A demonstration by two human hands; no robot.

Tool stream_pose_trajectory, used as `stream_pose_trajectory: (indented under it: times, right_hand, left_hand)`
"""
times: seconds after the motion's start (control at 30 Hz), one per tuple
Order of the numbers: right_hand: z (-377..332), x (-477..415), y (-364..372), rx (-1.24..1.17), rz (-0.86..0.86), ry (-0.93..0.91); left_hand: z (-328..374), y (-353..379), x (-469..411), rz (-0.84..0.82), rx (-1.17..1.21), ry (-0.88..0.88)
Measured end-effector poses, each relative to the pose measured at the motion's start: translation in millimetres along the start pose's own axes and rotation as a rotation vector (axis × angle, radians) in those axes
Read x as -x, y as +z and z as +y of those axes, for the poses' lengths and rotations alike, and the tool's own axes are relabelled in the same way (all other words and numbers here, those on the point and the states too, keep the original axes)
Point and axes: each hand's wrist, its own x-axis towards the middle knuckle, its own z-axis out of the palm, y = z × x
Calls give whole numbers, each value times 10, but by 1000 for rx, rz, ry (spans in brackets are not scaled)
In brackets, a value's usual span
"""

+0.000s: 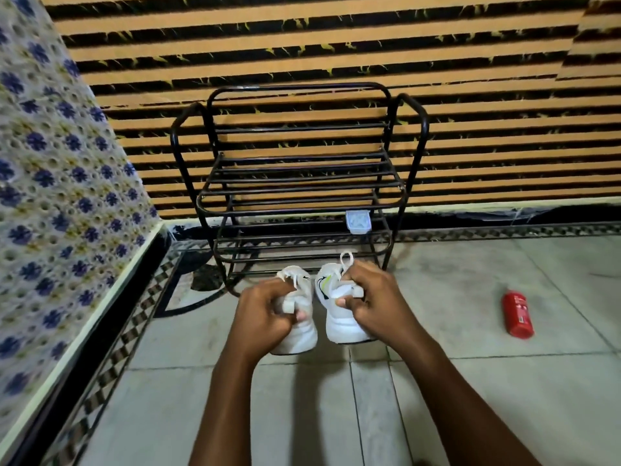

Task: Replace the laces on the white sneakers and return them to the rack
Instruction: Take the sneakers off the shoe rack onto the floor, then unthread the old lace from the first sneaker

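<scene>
Two white sneakers stand side by side, toes pointing at a black metal shoe rack (pixel 299 193). My left hand (pixel 265 314) grips the heel and collar of the left sneaker (pixel 299 334). My right hand (pixel 366 297) grips the collar of the right sneaker (pixel 339 327), which has a black and yellow-green mark on its side. White laces (pixel 346 258) loop up above the right sneaker's tongue. Both shoes are just in front of the rack's bottom shelf; whether they touch the floor I cannot tell.
A red bottle (pixel 517 314) lies on the grey tiled floor to the right. A small clear plastic box (pixel 358 222) sits on the rack's lower shelf at its right end. A blue-flowered cloth (pixel 57 196) covers a raised edge at the left. A striped wall stands behind the rack.
</scene>
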Motion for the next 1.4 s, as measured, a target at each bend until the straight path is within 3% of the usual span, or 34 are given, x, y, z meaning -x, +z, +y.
stream_pose_trajectory:
  times: [0.27,0.63,0.97,1.07,1.13,1.2,1.4]
  right_hand:
    - [845,795,838,148,-18,191]
    - [1616,1267,1390,191,-91,230]
    - [1788,1391,1526,170,-130,230]
    - [1735,1451,1446,122,31,218]
    - [1702,1393,1378,106,210,270]
    - [1781,1258,1333,103,260,387]
    - [2028,993,1416,-46,83,541]
  left_hand:
    - [-681,829,356,-97,-59,-250]
    - [-1415,1620,949,-148,-148,-233]
    - [-1420,1750,790,-241,-228,-310]
    - [-1196,1776,638,-180,-303,-413]
    - [-1081,1810,518,-48,-350,-375]
    - [-1053,1877,368,-2,-320,-290]
    - [-1098,2259,-220,-428,-266,-44]
